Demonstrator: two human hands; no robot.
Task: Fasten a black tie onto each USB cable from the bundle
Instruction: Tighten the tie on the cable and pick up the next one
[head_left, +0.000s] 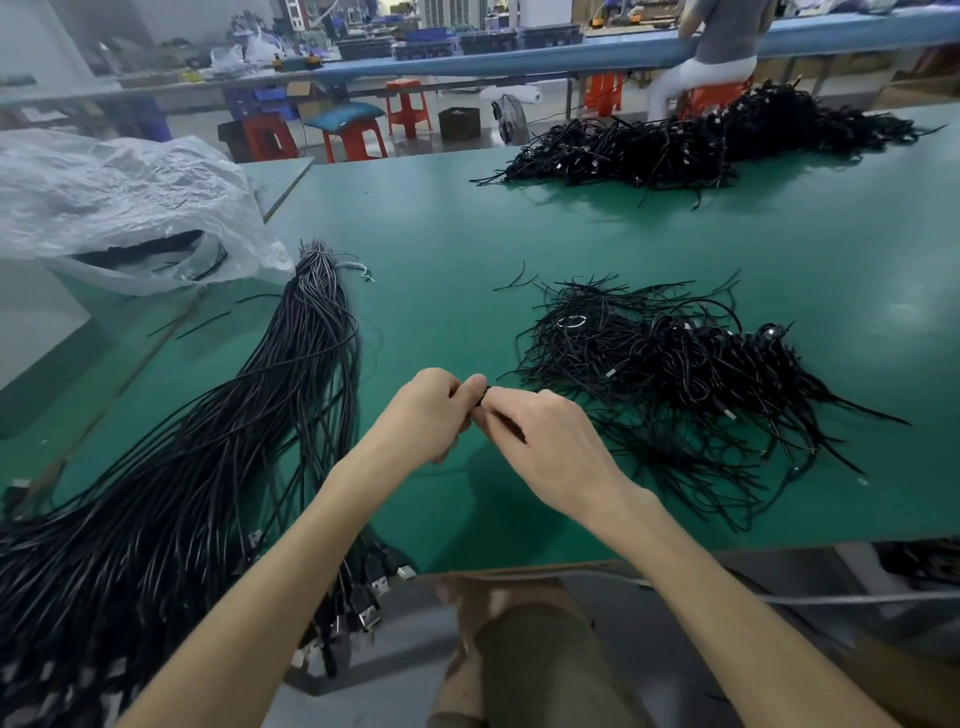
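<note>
A long bundle of black USB cables (218, 431) runs along the left of the green table (441, 249), its plugs hanging over the front edge. My left hand (426, 410) and my right hand (545, 441) meet at the table's middle front, fingertips pinched together on a small coiled black cable (485, 395); a thin black tie end (506, 423) shows under my right thumb. Most of the cable is hidden by my fingers. Just right of my hands lies a loose heap of black ties mixed with coiled cables (675, 379).
A larger pile of black cables (701, 140) sits at the table's far right. A crumpled clear plastic bag (119, 202) holding more black pieces lies at far left. Red stools (358, 140) and a seated person (711, 52) at a blue bench are beyond.
</note>
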